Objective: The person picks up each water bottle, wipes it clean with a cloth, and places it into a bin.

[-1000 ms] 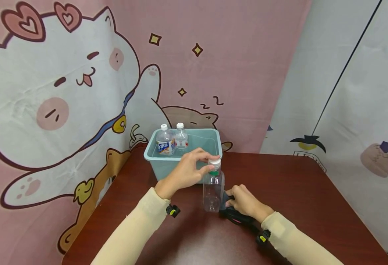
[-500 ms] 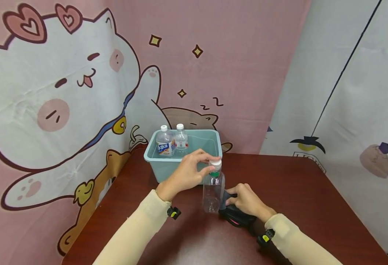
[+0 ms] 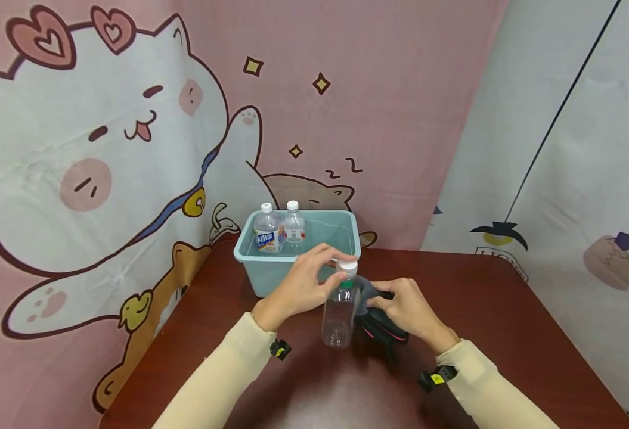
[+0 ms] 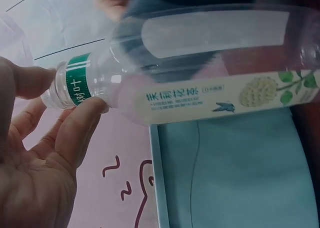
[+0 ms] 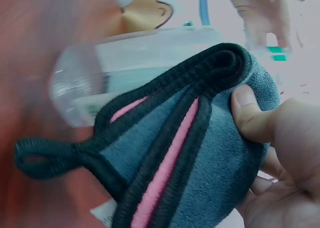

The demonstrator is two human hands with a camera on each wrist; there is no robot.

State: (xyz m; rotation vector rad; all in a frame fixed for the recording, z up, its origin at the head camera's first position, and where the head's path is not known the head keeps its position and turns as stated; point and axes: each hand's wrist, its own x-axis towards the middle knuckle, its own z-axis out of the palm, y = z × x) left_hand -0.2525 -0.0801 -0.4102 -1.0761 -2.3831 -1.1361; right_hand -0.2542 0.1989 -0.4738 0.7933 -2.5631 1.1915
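My left hand (image 3: 303,285) pinches the white-capped top of a clear plastic bottle (image 3: 338,322) between thumb and fingers. The bottle leans slightly, its base close to the tabletop. In the left wrist view, a green band (image 4: 78,80) circles its neck, and a pale label with a flower runs along its side. My right hand (image 3: 409,307) grips a folded grey-blue cleaning cloth (image 5: 220,133) with black edging, a hanging loop and pink showing inside the folds. The cloth is right beside the bottle's upper side; whether they touch I cannot tell.
Behind the bottle stands a light blue plastic bin (image 3: 266,277). Inside it, towards the left, are a labelled bottle (image 3: 268,233) and a second clear bottle (image 3: 294,229), both white-capped. The brown table (image 3: 454,286) backs onto cartoon-printed cloth walls.
My right hand has raised the cloth along the bottle's side, and the cloth now hangs below the fingers. The bottle's base has swung a little left while my left hand keeps its hold.
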